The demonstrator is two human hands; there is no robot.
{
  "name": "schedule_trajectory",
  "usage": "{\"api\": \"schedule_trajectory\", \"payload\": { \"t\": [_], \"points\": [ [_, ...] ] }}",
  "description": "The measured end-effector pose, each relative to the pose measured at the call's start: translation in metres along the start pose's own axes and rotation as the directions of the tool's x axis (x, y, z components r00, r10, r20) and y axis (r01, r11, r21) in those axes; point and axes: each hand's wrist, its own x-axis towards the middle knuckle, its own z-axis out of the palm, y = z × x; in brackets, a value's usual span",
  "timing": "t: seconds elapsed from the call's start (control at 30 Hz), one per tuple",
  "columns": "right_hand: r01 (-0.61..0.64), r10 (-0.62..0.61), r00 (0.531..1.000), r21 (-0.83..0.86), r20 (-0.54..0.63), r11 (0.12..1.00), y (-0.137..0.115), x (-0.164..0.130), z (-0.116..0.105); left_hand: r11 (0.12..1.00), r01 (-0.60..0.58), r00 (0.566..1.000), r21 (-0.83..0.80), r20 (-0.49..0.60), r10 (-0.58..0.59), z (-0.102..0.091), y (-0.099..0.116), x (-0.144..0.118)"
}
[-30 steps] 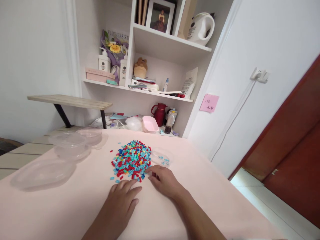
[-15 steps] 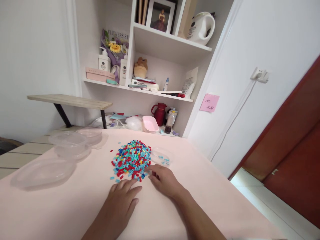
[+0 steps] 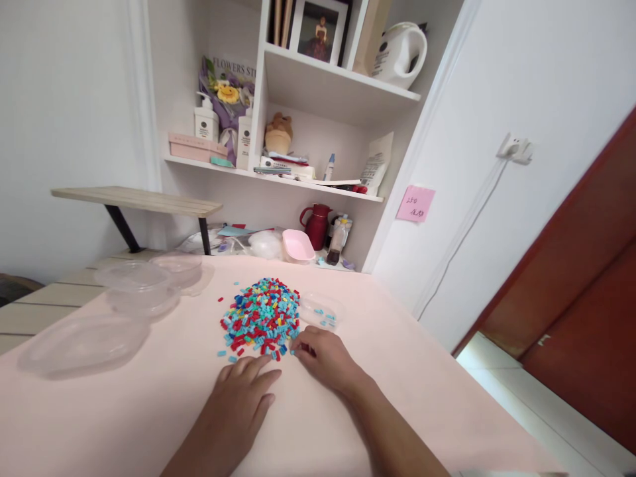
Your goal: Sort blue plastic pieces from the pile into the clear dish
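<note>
A heap of small toy bricks point(image 3: 263, 311) in red, light blue, dark blue, yellow and green lies mid-table. My left hand point(image 3: 241, 391) rests flat with its fingers spread, the fingertips at the heap's near edge, holding nothing. At the heap's right front edge, my right hand point(image 3: 320, 358) has thumb and forefinger pinched on a small light blue brick point(image 3: 293, 352), mostly covered by the fingers. Just beyond that hand stands a clear plastic container point(image 3: 338, 307) with several light blue bricks inside.
Clear plastic containers stand at the left: a large one in front point(image 3: 84, 344), a stacked group point(image 3: 144, 301) behind. A pink tub point(image 3: 298, 246), a red jug point(image 3: 317, 226) and a bottle point(image 3: 338, 242) line the back. A small wooden shelf point(image 3: 136, 199) rises at the back left.
The fingers of my right hand have curled in and closed at the heap's edge, with a light blue brick now at their tips. My left hand has stayed in place.
</note>
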Motion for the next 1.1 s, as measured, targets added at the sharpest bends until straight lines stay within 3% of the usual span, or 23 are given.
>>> {"api": "schedule_trajectory", "payload": {
  "t": [0.1, 0.2, 0.27, 0.33, 0.4, 0.5, 0.63, 0.77, 0.83, 1.1],
  "points": [
    [0.013, -0.011, 0.997, 0.016, -0.075, 1.0, -0.001, 0.0, 0.0, 1.0, 0.0, 1.0, 0.002, 0.001, 0.0, 0.001, -0.001, 0.0],
    [-0.023, 0.029, 0.971, 0.031, -0.237, 0.999, 0.006, 0.001, -0.005, 1.0, -0.004, 1.0, 0.0, -0.016, 0.004, 0.002, -0.002, 0.0],
    [-0.086, 0.096, 0.915, 0.042, -0.391, 0.995, 0.015, 0.003, -0.011, 1.0, -0.007, 1.0, 0.0, -0.024, 0.007, 0.003, -0.003, 0.0],
    [-0.163, 0.169, 0.829, 0.059, -0.533, 0.985, 0.028, 0.004, -0.019, 1.0, -0.009, 1.0, 0.001, -0.024, 0.009, 0.005, -0.005, 0.001],
    [-0.224, 0.224, 0.755, 0.079, -0.616, 0.971, 0.039, 0.004, -0.027, 1.0, -0.011, 1.0, 0.004, -0.025, 0.011, 0.007, -0.007, 0.001],
    [-0.253, 0.261, 0.721, 0.106, -0.641, 0.962, 0.049, 0.003, -0.032, 1.0, -0.018, 0.999, 0.005, -0.038, 0.018, 0.009, -0.008, 0.001],
    [-0.195, 0.223, 0.789, 0.111, -0.573, 0.974, 0.043, 0.001, -0.026, 1.0, -0.028, 0.998, 0.0, -0.054, 0.028, 0.008, -0.008, 0.0],
    [-0.099, 0.116, 0.917, 0.065, -0.382, 0.993, 0.026, -0.001, -0.016, 1.0, -0.02, 0.999, 0.003, -0.028, 0.02, 0.004, -0.005, 0.0],
    [-0.074, 0.078, 0.957, 0.025, -0.28, 0.997, 0.019, -0.002, -0.011, 1.0, -0.016, 1.0, 0.006, -0.019, 0.016, 0.002, -0.003, 0.0],
    [-0.082, 0.077, 0.996, -0.113, -0.047, 0.99, 0.012, -0.002, -0.005, 1.0, -0.01, 1.0, 0.008, -0.024, 0.01, 0.004, -0.003, 0.0]
  ]
}}
